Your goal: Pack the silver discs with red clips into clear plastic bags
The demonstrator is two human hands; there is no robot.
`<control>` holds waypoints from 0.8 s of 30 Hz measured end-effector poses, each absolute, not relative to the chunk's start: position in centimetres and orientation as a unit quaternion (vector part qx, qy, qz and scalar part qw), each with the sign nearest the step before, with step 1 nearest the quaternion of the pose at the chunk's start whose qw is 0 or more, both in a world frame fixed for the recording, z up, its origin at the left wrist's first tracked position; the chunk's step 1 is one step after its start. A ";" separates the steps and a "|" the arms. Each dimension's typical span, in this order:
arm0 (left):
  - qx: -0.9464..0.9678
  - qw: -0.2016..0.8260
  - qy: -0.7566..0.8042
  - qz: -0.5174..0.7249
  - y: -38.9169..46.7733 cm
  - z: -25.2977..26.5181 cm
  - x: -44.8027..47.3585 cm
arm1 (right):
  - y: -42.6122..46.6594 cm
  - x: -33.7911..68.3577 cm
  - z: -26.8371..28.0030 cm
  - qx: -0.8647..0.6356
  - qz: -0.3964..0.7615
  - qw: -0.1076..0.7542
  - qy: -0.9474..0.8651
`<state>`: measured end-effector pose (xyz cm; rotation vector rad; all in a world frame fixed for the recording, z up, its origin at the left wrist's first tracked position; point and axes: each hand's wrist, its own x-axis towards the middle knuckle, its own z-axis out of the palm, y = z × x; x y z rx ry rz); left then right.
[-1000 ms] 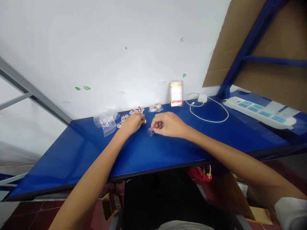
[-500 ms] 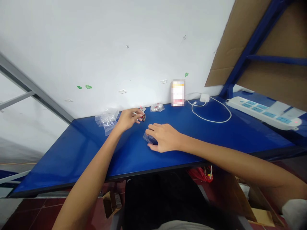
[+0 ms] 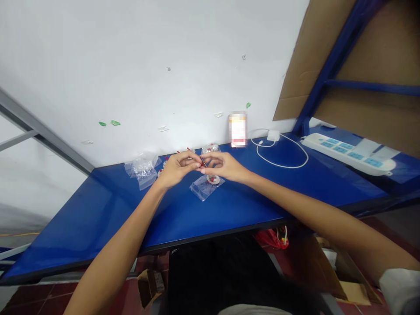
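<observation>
My left hand point(image 3: 177, 169) and my right hand point(image 3: 228, 167) meet above the blue table, fingertips closed together. Pinched between them is a small thin dark piece point(image 3: 204, 162), seen nearly edge-on, with some red beside it. Fingers cover most of it, so its kind is unclear. Just below the hands lies a clear plastic bag point(image 3: 202, 189), with a white round piece with red on it point(image 3: 213, 180) at its upper right. Behind my left hand, several small pieces with red loops point(image 3: 189, 149) show partly. Another clear packet with round pieces point(image 3: 210, 148) rests near the wall.
Crumpled clear plastic bags point(image 3: 144, 171) lie at the left. A blurred upright box-like thing point(image 3: 238, 129) stands against the wall. Rightward are a white cable with a charger point(image 3: 273, 135) and a white power strip point(image 3: 349, 153). The blue table's point(image 3: 210, 218) front edge is close to me.
My right hand has left the clear bag and risen to meet my left hand. The bag now lies uncovered with the white round piece at it. The view has shifted slightly.
</observation>
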<state>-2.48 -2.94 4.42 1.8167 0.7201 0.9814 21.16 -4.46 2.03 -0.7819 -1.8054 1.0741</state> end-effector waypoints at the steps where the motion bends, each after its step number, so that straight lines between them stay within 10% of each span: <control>1: 0.738 0.463 0.294 0.394 -3.0 4.5 -2.4 | -4.5 21.2 2.1 -0.317 0.424 0.427 -0.733; 10: 0.687 0.579 0.269 0.346 -2.7 3.7 -2.3 | -5.8 22.1 3.1 -0.302 0.128 0.408 -0.852; 24: 0.768 0.364 0.405 0.338 -1.0 5.6 -5.9 | -8.5 20.7 3.4 -0.323 0.052 0.351 -0.877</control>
